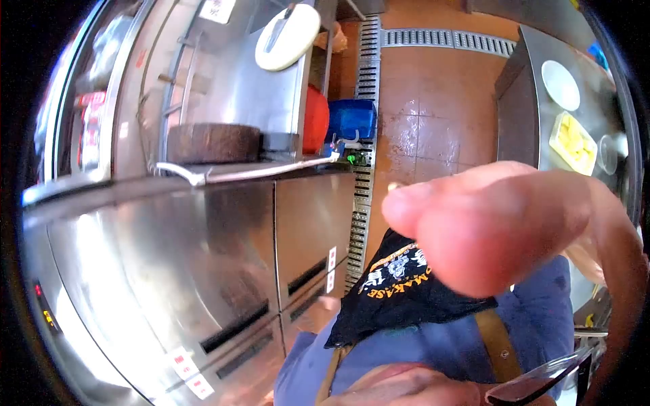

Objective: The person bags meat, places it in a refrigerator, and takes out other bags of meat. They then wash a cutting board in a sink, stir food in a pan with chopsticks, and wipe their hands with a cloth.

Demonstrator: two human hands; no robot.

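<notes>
My right hand (487, 223) is raised close to the camera, blurred, with its fingers closed together. A tiny pale bit shows at the fingertips, but what it is cannot be made out. Below the hand hangs a black cloth with printed lettering (399, 284), over blue clothing (535, 298) with brown straps. A small blurred patch of skin beside the steel drawers (311, 247) seems to be my left hand (328, 306). Its fingers are too smeared to read.
Left, a steel counter (227, 81) holds a round white board (291, 40) with a knife and a round wooden block (213, 142). A blue bin (355, 118) stands by the floor drain (367, 74). On the right counter are a white plate (560, 85) and a tray of yellow pieces (574, 142).
</notes>
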